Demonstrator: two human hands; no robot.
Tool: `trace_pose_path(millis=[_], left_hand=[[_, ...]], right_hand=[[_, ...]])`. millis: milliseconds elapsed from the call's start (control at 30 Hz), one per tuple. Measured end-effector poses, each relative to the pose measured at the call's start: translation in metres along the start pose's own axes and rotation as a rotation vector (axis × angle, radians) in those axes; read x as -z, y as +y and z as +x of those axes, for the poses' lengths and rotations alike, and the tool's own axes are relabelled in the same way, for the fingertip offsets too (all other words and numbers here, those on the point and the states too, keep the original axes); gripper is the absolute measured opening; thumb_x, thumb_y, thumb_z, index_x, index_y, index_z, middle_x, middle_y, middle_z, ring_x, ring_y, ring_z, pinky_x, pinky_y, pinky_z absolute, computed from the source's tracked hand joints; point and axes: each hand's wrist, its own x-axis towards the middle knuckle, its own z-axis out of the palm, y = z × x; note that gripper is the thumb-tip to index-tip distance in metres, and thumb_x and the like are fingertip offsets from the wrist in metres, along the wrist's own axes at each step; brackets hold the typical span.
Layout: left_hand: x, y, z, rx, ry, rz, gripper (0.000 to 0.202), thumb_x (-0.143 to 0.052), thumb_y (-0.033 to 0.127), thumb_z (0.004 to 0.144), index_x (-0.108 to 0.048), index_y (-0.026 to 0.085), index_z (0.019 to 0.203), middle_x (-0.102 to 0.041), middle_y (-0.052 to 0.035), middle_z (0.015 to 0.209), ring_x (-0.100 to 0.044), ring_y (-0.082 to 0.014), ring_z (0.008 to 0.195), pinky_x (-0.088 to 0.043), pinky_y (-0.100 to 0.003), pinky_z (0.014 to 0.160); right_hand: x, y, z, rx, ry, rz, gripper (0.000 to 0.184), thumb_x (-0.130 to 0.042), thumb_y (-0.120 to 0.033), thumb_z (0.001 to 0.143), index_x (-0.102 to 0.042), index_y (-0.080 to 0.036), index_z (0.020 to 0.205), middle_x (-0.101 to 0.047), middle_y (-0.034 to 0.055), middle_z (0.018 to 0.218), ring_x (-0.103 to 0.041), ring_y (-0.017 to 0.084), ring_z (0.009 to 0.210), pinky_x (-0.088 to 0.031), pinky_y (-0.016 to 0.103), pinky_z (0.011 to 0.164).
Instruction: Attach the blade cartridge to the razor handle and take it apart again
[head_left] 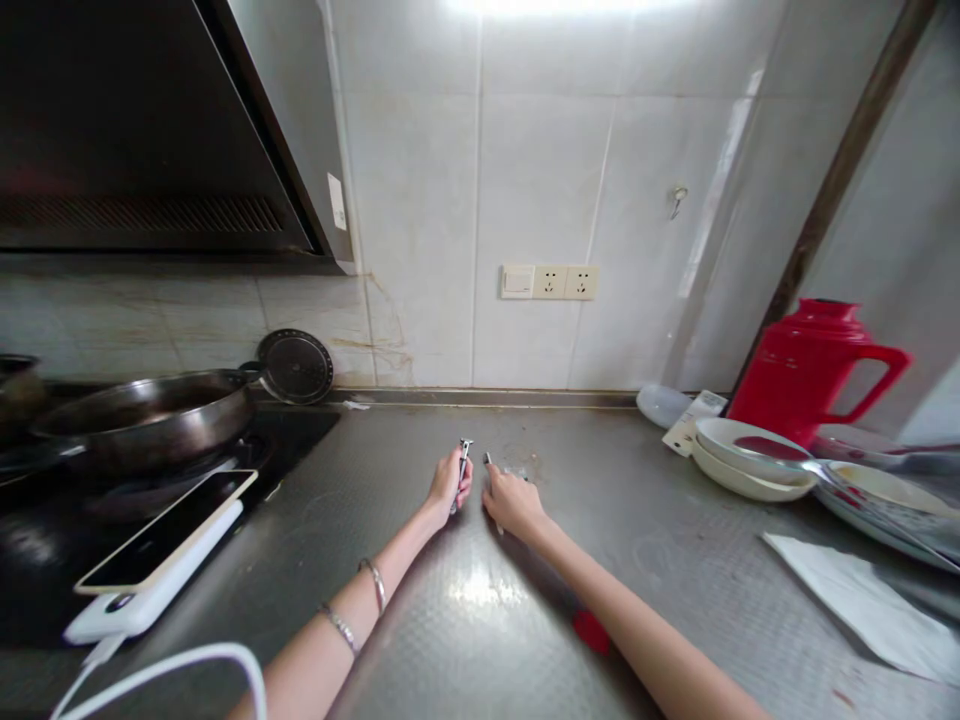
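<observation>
My left hand [450,482] rests on the steel counter [480,600], fingers closed round a small metal nail clipper [464,455] whose tip sticks out past the hand. My right hand [511,500] lies just to its right with fingers curled, gripping a thin silvery object [488,460] that I cannot name. The two hands nearly touch. Two bracelets [358,600] circle my left forearm.
A dark wok [142,415] sits on the stove at left. A phone on a white power bank [154,560] with a white cable lies at the near left. Stacked white bowls [750,455], a red jug [814,365] and a sheet of paper [855,600] fill the right side.
</observation>
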Motion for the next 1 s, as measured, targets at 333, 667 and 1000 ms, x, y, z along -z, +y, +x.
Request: trace_pose_path(millis=[333,667,1000], left_hand=[[0.003,0.000,0.005,-0.070,0.044,0.051,0.043,-0.039,0.054,0.075,-0.053,0.015,0.061,-0.035,0.0070,0.040,-0.029,-0.0051,0.030,-0.019,-0.019,0.032],[-0.002,-0.003,0.006,-0.237,-0.037,0.111,0.046,-0.050,0.062,0.071,-0.051,0.016,0.069,-0.038,0.0064,0.052,-0.035,-0.0065,0.042,-0.029,-0.021,0.041],[-0.007,-0.002,-0.010,-0.383,-0.026,0.216,0.039,-0.042,0.055,0.082,-0.049,0.017,0.077,-0.035,0.0050,0.057,-0.032,-0.0091,0.051,-0.024,-0.023,0.049]], right_hand=[[0.011,0.027,0.009,-0.049,0.138,0.156,0.040,-0.040,-0.021,0.084,-0.049,-0.019,0.123,-0.068,0.0109,0.095,-0.063,0.021,0.087,-0.042,0.026,0.069],[0.030,0.097,0.024,0.269,0.522,0.542,0.026,-0.039,-0.025,0.086,-0.060,-0.018,0.099,-0.065,0.0059,0.085,-0.061,0.015,0.067,-0.045,0.027,0.068],[0.049,0.092,0.012,0.395,0.568,0.551,0.029,-0.043,-0.030,0.089,-0.065,-0.022,0.107,-0.068,0.0061,0.087,-0.061,0.018,0.082,-0.044,0.029,0.075]])
